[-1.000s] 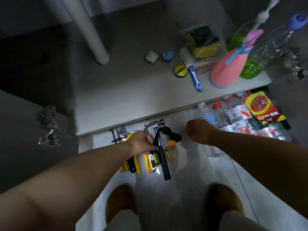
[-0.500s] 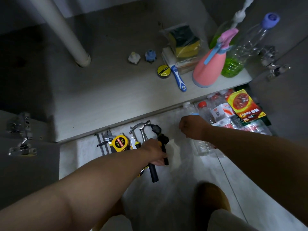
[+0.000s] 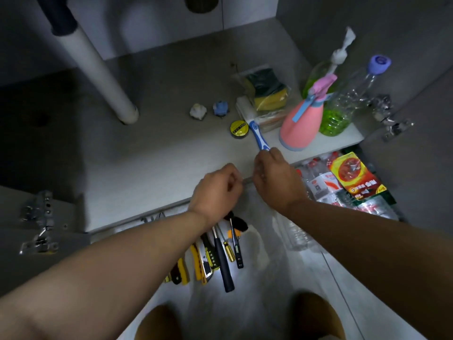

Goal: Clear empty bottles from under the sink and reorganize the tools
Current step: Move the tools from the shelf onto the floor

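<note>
Grey metal, a thin rod point(image 3: 246, 180), bridges our left hand point(image 3: 217, 190) and right hand point(image 3: 277, 180), both curled and seemingly pinching its ends; it runs crosswise above the pale cabinet floor point(image 3: 147, 168). Yellow-and-black hand tools point(image 3: 221, 261) lie nearer us under the left wrist, clear plastic bottles point(image 3: 316, 182) beside the right.

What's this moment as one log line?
hands: left hand, right hand curled together at shelf edge | held: unclear | tools: on floor

Middle of the cabinet shelf point(image 3: 159, 155) is wide open, only the white pipe point(image 3: 103, 77) stands at its left — right side's jammed with the pink sprayer point(image 3: 302, 126), sponge pack point(image 3: 267, 92) and green bottles point(image 3: 335, 119); tools point(image 3: 221, 256) line the floor in front
</note>
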The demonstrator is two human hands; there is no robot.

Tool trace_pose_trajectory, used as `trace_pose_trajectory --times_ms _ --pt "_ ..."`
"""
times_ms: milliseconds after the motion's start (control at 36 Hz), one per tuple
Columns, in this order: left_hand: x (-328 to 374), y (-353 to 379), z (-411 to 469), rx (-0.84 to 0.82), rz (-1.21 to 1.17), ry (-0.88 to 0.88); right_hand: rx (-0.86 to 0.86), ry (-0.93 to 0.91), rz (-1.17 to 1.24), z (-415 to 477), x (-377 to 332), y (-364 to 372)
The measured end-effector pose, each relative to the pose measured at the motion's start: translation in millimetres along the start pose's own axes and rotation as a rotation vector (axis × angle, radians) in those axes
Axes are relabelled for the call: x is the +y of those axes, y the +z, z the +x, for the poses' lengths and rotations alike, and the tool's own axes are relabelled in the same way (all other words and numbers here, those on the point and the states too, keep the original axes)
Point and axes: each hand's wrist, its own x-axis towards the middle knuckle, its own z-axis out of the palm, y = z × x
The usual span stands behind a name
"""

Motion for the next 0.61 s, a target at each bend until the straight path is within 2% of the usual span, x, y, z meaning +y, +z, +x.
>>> trace_pose_trajectory --times_ms 56,111,278,417,500,611 --pt "3.5 -7.6 17.6 0.072 -0.017 0.035 0.020 0.110 -0.004 13.5 -1.7 1.0" --pt "5.6 -13.2 34.0 0.076 0.042 0.060 0.023 0.178 0.026 26.5 -0.9 0.9" --pt "11.1 -24.5 85.8 -0.079 0.371 0.088 -0.005 0.283 0.051 53.0 4.2 4.2" --pt "14.4 -17.6 111.7 -0.220 0.456 0.022 -0.043 0.307 -0.005 67.7 7.3 6.2" --pt "13.6 -14.6 111.6 -0.134 0.417 0.038 -0.062 0.323 -0.044 75.0 6.5 7.9" --pt "9.8 -13.6 99.3 -0.025 0.436 0.075 -0.189 0.364 -0.085 74.1 5.7 5.2"
